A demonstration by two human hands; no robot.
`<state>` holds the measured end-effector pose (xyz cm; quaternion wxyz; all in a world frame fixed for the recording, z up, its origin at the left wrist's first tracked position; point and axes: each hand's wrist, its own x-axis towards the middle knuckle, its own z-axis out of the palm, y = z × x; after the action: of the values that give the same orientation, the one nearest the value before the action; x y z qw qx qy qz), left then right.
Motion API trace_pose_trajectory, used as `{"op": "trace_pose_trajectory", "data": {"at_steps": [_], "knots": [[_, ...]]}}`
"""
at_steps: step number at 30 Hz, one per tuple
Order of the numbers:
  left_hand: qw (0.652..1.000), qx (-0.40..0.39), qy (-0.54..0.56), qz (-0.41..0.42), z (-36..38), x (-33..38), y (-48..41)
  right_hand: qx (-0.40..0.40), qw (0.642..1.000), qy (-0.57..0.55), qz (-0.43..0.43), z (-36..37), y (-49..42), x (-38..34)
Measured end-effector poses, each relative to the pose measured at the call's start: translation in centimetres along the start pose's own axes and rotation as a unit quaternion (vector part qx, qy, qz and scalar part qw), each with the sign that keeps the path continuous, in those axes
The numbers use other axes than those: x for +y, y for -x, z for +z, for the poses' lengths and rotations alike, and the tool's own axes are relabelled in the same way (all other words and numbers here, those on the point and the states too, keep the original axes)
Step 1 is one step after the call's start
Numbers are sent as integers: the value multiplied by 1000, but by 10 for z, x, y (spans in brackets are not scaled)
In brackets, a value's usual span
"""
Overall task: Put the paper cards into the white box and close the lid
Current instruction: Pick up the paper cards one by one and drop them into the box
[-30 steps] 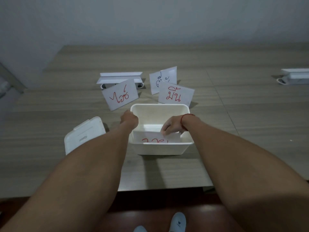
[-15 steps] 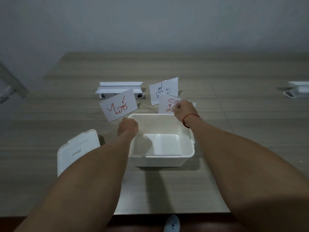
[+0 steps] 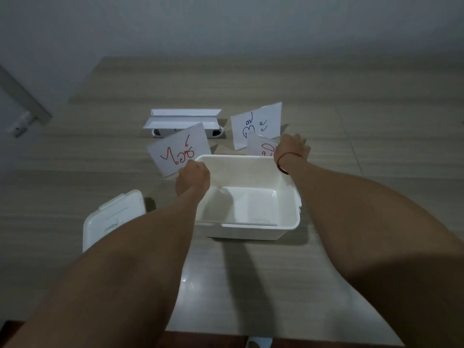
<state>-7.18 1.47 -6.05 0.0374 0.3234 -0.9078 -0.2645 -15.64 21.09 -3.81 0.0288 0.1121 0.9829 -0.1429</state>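
Right hand (image 3: 292, 146) now grips red-lettered card (image 3: 261, 146) behind box (image 3: 288, 192).

Wood-grain table (image 3: 351, 101) carries white box (image 3: 251, 232), lid (image 3: 113, 219), paper cards (image 3: 179, 149).

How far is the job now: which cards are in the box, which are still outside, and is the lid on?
Done: one paper seems to lie flat in the open white box.

In hand: the right hand is on the red-lettered card behind the box; the grip itself is hidden. The left hand steadies the box rim.

Left: the other red-lettered card, the blue-lettered card, then the lid, lying left of the box.
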Motion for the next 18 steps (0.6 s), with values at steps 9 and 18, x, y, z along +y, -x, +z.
{"op": "trace_pose_trajectory", "data": {"at_steps": [9, 18], "knots": [[1000, -26, 10, 6, -1, -3, -1, -20, 998, -12, -57, -15, -7, -5], [992, -124, 31, 7, -16, -12, 10, 126, 973, -91, -173, -85, 18, -35]]}}
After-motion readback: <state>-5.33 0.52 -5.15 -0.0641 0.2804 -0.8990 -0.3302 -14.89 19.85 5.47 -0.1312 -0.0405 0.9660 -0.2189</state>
